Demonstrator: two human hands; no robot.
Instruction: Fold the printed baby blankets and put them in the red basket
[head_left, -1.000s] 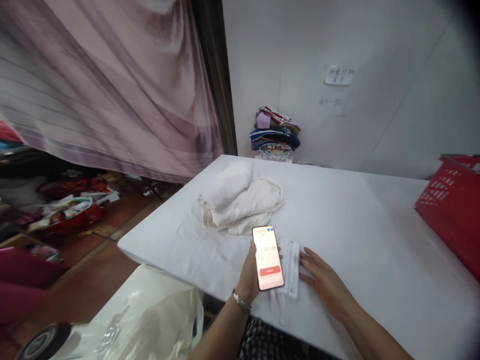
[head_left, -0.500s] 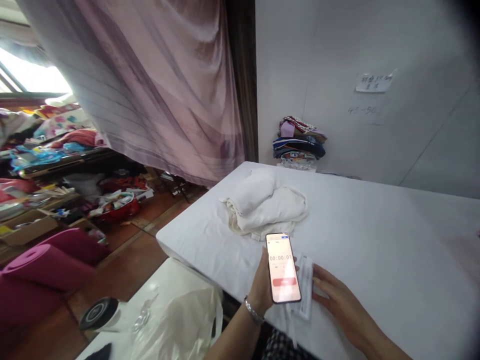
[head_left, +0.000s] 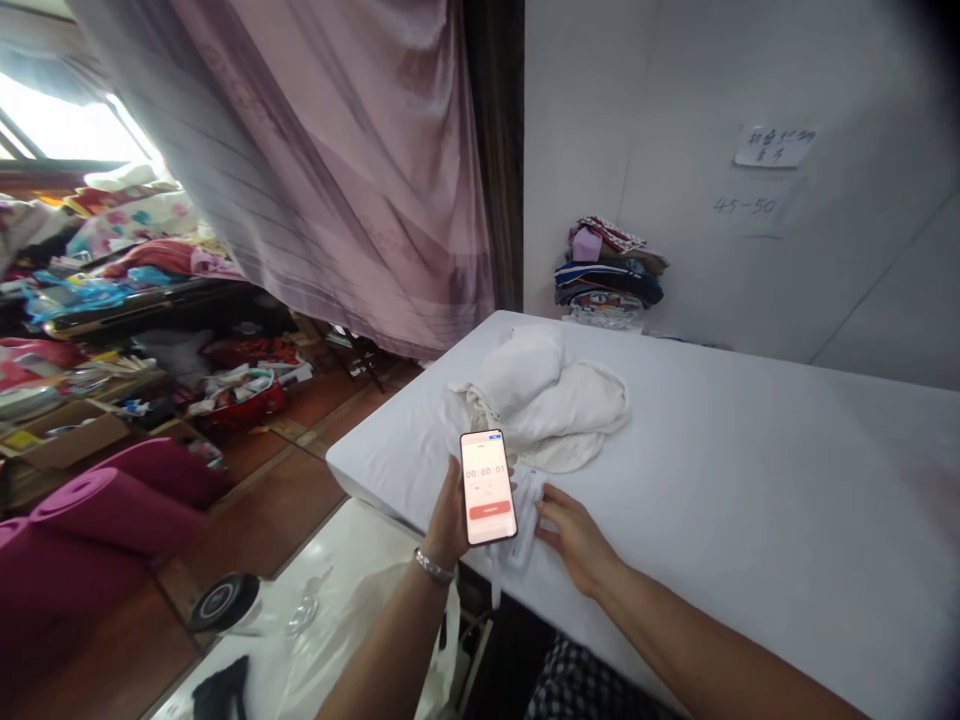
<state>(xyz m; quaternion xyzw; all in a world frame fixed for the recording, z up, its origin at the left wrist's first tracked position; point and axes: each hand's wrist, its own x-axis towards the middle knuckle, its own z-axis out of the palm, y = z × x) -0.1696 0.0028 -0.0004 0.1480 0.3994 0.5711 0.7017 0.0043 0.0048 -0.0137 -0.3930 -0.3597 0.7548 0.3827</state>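
Shifts leftward to lower centre, gripping phone (head_left: 490,487) in left hand (head_left: 448,522), seemingly displaying timer (head_left: 485,473); touches white strip (head_left: 527,532) with right hand (head_left: 581,540), cannot tell if gripping; likely needs steadiness next.

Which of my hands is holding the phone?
Your left hand, with the silvery wristband, holds the phone; your right hand, bare-wristed, is at the slim white item.

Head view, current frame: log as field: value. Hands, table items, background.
left hand: grasps smartphone
right hand: at edge of slim white object, grip unclear
smartphone: lit, facing camera, shows 00:00:01
slim white object: beside smartphone, partly hidden, type unclear
white cloth: loosely folded, on white-covered table, beyond smartphone
background: stack of folded textiles near wall; pink-mauve curtain beside wall
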